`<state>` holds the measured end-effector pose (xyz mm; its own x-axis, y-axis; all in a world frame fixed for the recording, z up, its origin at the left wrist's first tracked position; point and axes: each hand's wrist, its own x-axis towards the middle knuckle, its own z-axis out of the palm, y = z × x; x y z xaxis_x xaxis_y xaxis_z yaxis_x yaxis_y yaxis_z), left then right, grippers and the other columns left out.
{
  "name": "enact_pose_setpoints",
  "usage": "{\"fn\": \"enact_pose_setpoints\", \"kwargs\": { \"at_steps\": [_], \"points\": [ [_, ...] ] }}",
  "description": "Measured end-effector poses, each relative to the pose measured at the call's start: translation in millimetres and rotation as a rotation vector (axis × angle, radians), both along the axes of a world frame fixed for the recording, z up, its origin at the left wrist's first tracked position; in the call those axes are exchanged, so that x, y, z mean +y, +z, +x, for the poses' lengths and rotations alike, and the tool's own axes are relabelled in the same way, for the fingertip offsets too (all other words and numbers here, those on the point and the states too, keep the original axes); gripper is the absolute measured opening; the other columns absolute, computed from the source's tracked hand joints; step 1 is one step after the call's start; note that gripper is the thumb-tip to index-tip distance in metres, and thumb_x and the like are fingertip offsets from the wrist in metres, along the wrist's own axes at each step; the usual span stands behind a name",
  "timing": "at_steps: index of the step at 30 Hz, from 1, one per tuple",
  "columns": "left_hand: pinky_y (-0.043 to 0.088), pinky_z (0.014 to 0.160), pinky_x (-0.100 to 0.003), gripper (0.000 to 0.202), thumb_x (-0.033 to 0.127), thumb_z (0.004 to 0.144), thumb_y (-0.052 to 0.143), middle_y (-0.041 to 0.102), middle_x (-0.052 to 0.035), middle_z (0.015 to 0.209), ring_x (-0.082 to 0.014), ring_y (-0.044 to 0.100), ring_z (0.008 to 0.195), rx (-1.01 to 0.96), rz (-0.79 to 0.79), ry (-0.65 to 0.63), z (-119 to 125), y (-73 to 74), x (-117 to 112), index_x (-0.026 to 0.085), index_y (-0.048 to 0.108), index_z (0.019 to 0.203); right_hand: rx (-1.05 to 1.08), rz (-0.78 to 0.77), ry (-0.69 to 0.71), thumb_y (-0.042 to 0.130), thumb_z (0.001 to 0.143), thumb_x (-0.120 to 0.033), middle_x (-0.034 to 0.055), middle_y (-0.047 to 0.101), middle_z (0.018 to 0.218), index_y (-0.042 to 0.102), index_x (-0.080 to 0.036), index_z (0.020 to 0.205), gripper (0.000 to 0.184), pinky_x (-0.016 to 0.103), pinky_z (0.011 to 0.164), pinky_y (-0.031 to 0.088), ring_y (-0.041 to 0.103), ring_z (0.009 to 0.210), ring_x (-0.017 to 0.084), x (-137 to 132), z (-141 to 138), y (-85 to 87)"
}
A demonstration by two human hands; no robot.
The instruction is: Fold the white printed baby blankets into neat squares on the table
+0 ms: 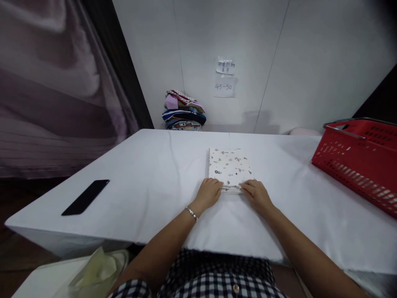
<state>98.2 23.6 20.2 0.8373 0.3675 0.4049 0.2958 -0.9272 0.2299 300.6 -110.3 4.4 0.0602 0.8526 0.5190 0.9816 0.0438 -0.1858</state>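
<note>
A folded white cloth with small dark printed figures (231, 165) lies flat on the white-covered table (149, 178) in front of me. At its near left corner, my left hand (210, 192) has its fingers closed on the folded edge; a silver bracelet circles that wrist. My right hand (256, 194) pinches the same near edge at the right corner. Between the two hands, several layers of the fold show along the edge. Both thumbs are partly hidden by the angle.
A red plastic basket (356, 161) with a metal handle stands at the right. A flat black object (86, 197) lies at the left. Behind the table's far edge is a stack of folded fabrics (184, 111) against the wall. Below left sits a pale bin (99, 273).
</note>
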Motion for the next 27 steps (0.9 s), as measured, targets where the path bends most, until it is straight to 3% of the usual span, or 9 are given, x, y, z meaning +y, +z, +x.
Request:
{"fn": "enact_pose_setpoints", "kwargs": {
  "at_steps": [6,11,17,27],
  "points": [
    [0.037,0.075,-0.034,0.020,0.011,0.084,0.047,0.061,-0.0036,0.087,-0.0182,0.053,0.083,0.037,0.127,0.011,2.4,5.2,6.0,0.021,0.061,0.095,-0.057,0.030,0.020,0.042,0.091,-0.026,0.0067,0.064,0.088,0.067,-0.021,0.095,0.026,0.031,0.069,0.036,0.054,0.080,0.018,2.2,-0.6,3.2],
    [0.035,0.078,-0.035,0.022,0.010,0.087,0.045,0.061,-0.0042,0.091,-0.0183,0.051,0.087,-0.024,0.251,0.021,-0.3,-3.4,9.7,0.022,0.061,0.097,-0.112,0.119,-0.020,0.044,0.090,-0.023,0.0062,0.065,0.088,0.067,-0.022,0.094,0.024,0.031,0.069,0.034,0.053,0.080,0.018,5.4,-4.6,-1.8],
    [0.036,0.079,-0.035,0.023,0.010,0.087,0.045,0.061,-0.0040,0.089,-0.0175,0.051,0.086,-0.009,0.215,-0.006,-6.4,-15.7,4.9,0.022,0.061,0.097,-0.110,0.040,0.003,0.046,0.089,-0.022,0.0050,0.066,0.088,0.068,-0.024,0.092,0.023,0.032,0.071,0.034,0.053,0.085,0.019,3.5,-8.8,-2.0],
    [0.037,0.081,-0.035,0.024,0.008,0.086,0.045,0.062,-0.0037,0.093,-0.0177,0.052,0.090,0.000,0.203,0.050,-15.5,-11.6,5.9,0.021,0.059,0.102,-0.116,0.018,0.041,0.046,0.088,-0.017,0.0048,0.066,0.092,0.066,-0.025,0.099,0.025,0.033,0.073,0.035,0.054,0.086,0.018,-2.5,-5.9,-1.8]
  ]
}}
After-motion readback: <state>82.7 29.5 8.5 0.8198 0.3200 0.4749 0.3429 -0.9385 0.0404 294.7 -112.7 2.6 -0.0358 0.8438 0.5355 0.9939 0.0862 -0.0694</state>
